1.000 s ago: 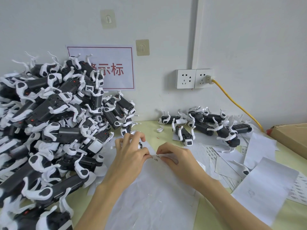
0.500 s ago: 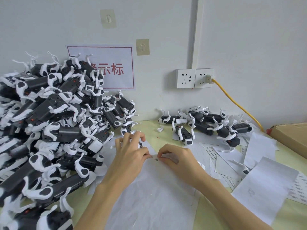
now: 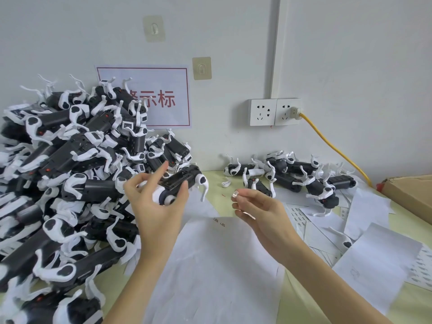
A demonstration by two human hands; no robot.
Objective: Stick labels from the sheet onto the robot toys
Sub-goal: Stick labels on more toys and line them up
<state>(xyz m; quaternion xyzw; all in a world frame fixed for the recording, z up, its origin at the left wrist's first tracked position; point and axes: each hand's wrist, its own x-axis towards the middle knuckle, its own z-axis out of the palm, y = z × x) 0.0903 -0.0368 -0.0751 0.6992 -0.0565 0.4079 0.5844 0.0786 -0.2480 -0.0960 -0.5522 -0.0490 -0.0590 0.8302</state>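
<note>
A black-and-white robot toy (image 3: pixel 180 184) is held above the table (image 3: pixel 397 302) in the left hand (image 3: pixel 156 202), gripped between thumb and curled fingers with the index finger raised, while a small label (image 3: pixel 235 194) is pinched at the fingertips of the right hand (image 3: pixel 257 213). The toy is held just left of the label, the two close but not touching, with a narrow gap between them. The toy's long axis is set aslant, from the left palm up and away toward the table's far edge, and its flat dark panel is turned toward the label. By this view, the right hand is judged the nearer to that panel, and a short leftward carry of the label is what the sticking would call for. The label sheet (image 3: pixel 210 265) is spread on the table beneath both forearms, with a few labels seen near its far edge. A large heap of toys (image 3: pixel 60 174) is piled along the table's left edge, and a smaller group (image 3: pixel 294 176) lies by the far edge.
</note>
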